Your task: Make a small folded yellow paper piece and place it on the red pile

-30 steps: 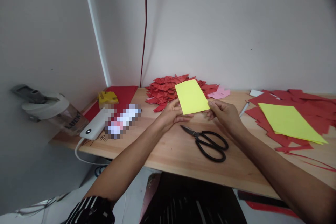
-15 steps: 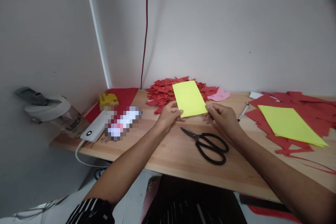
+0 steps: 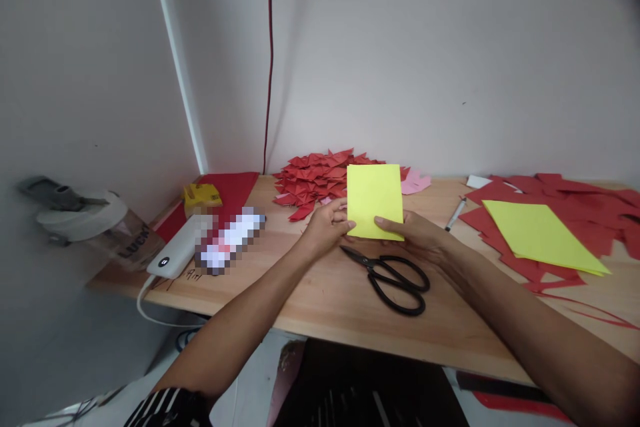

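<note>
A yellow folded sheet of paper (image 3: 375,197) is held up above the table between my two hands. My left hand (image 3: 327,228) pinches its lower left corner, thumb in front. My right hand (image 3: 413,230) grips the lower right part, with the thumb lying across the front and the other fingers behind, mostly hidden. Just below the paper, black-handled scissors (image 3: 390,279) lie on the table, their blades pointing to the left. Behind the paper is a heap of red folded paper pieces (image 3: 310,177), partly covered by it.
More yellow paper (image 3: 543,233) rests on red paper scraps (image 3: 565,197) at the right, near a pen (image 3: 456,213). Pink paper (image 3: 416,181) lies by the wall. On the left are a white power bank (image 3: 175,250) with a cable, a blurred phone (image 3: 233,240) and a bottle (image 3: 130,240).
The yellow paper has turned from tilted to nearly upright and moved slightly right. My right thumb has shifted from its right corner onto its front face. The whole view has shifted slightly.
</note>
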Tool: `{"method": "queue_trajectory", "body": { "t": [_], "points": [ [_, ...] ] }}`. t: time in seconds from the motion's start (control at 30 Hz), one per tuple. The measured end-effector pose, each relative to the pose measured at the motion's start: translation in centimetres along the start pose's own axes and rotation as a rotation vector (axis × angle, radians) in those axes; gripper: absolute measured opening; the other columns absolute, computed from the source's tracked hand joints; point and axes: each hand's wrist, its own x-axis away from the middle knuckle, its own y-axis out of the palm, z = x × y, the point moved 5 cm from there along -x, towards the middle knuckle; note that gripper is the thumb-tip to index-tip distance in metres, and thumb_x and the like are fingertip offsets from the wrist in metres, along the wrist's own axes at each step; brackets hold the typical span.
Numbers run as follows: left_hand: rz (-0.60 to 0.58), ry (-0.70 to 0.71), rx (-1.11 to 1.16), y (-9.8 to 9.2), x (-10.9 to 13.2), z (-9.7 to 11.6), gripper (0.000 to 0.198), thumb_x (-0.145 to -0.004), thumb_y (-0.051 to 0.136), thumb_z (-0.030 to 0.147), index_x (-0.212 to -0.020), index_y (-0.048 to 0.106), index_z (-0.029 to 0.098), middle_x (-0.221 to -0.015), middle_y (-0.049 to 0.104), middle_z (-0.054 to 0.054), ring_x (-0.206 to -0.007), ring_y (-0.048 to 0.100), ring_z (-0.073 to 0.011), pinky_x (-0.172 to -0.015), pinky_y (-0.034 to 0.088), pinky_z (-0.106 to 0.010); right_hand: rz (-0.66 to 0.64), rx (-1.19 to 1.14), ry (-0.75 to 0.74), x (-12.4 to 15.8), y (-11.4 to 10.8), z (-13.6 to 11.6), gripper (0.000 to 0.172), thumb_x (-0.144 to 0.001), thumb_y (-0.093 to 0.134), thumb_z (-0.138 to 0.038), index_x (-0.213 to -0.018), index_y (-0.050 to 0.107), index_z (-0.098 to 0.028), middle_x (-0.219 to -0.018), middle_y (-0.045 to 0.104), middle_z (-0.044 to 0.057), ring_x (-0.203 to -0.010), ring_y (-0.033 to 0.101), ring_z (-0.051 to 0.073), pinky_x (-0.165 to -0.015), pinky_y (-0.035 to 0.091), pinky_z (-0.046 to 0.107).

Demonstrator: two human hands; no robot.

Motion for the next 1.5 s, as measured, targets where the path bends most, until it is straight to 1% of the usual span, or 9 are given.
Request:
{"method": "queue_trajectory", "body": {
  "t": [0.23,0.4,0.57,0.67,0.8,1.03,1.23,1.37,1.5],
  "points": [
    [0.016,-0.004,-0.018,-0.3,0.0,0.1,0.063,-0.07,0.073,0.03,-0.127,0.052,0.014,-0.103,0.069,-0.012,-0.076,0.068,-0.0181,-0.062,0.056,-0.028,0.023,-0.068,-0.068,-0.3,-0.3,-0.5,0.037,-0.071,0.079,-0.036,-0.101,0.07,-0.016,-0.109,0.073,0.011,-0.097,0.07,0.026,-0.087,0.056,0.04],
    [-0.03,-0.033,-0.013,0.0,0.2,0.0,0.068,-0.069,0.072,0.028,-0.132,0.048,0.013,-0.095,0.07,-0.01,-0.073,0.067,-0.0185,-0.064,0.056,-0.031,0.114,-0.063,-0.124,-0.1,-1.1,-1.4,0.04,-0.068,0.081,-0.04,-0.098,0.07,-0.017,-0.105,0.075,0.011,-0.092,0.071,0.026,-0.086,0.056,0.04],
    [-0.073,-0.041,-0.082,0.1,0.2,-0.1,0.065,-0.069,0.07,0.023,-0.131,0.052,0.012,-0.089,0.07,-0.008,-0.073,0.066,-0.0168,-0.066,0.052,-0.026,0.195,-0.011,-0.192,0.0,-1.7,-1.9,0.041,-0.068,0.077,-0.052,-0.091,0.07,-0.018,-0.1,0.076,0.01,-0.09,0.071,0.025,-0.081,0.057,0.037],
    [-0.07,-0.028,-0.128,0.0,0.2,-0.2,0.066,-0.071,0.066,0.02,-0.134,0.05,0.014,-0.088,0.07,-0.006,-0.075,0.065,-0.0162,-0.065,0.05,-0.024,0.276,0.027,-0.236,-0.1,-2.3,-1.9,0.042,-0.068,0.077,-0.053,-0.09,0.07,-0.019,-0.097,0.076,0.009,-0.087,0.071,0.025,-0.077,0.058,0.036],
    [-0.021,0.024,-0.212,-0.1,0.1,-0.1,0.062,-0.074,0.063,0.017,-0.135,0.05,0.013,-0.082,0.07,-0.004,-0.075,0.064,-0.0145,-0.069,0.048,-0.024,0.324,0.073,-0.277,0.0,-2.2,-1.8,0.041,-0.07,0.076,-0.051,-0.094,0.07,-0.019,-0.095,0.076,0.007,-0.082,0.071,0.025,-0.071,0.057,0.036],
    [0.062,0.083,-0.07,0.0,0.1,0.2,0.057,-0.078,0.066,0.029,-0.131,0.052,0.013,-0.102,0.07,-0.011,-0.089,0.066,-0.0194,-0.081,0.051,-0.031,0.335,0.183,-0.297,0.5,-0.6,-2.0,0.036,-0.073,0.072,-0.052,-0.089,0.07,-0.019,-0.089,0.076,0.007,-0.078,0.071,0.025,-0.066,0.057,0.034],
    [0.222,0.119,-0.166,-0.8,0.4,1.3,0.06,-0.082,0.061,0.028,-0.139,0.046,0.015,-0.08,0.068,-0.002,-0.078,0.061,-0.0138,-0.077,0.046,-0.025,0.302,0.122,-0.245,0.6,-0.2,-1.9,0.038,-0.071,0.074,-0.051,-0.09,0.07,-0.019,-0.09,0.076,0.007,-0.076,0.071,0.024,-0.067,0.057,0.034],
    [0.279,0.165,-0.176,-0.7,0.8,2.2,0.065,-0.081,0.06,0.023,-0.143,0.04,0.019,-0.078,0.066,0.0,-0.073,0.058,-0.0121,-0.074,0.043,-0.023,0.319,0.19,-0.255,0.7,-0.1,-2.1,0.04,-0.071,0.073,-0.053,-0.089,0.07,-0.018,-0.09,0.076,0.008,-0.08,0.07,0.026,-0.069,0.056,0.035],
    [0.273,0.205,-0.185,-0.5,1.2,2.6,0.05,-0.083,0.057,0.023,-0.131,0.046,0.022,-0.081,0.066,0.0,-0.072,0.059,-0.0126,-0.07,0.043,-0.023,0.325,0.233,-0.274,0.9,0.2,-2.3,0.04,-0.072,0.072,-0.052,-0.092,0.071,-0.017,-0.092,0.075,0.009,-0.083,0.07,0.026,-0.071,0.056,0.036]
  ]
}}
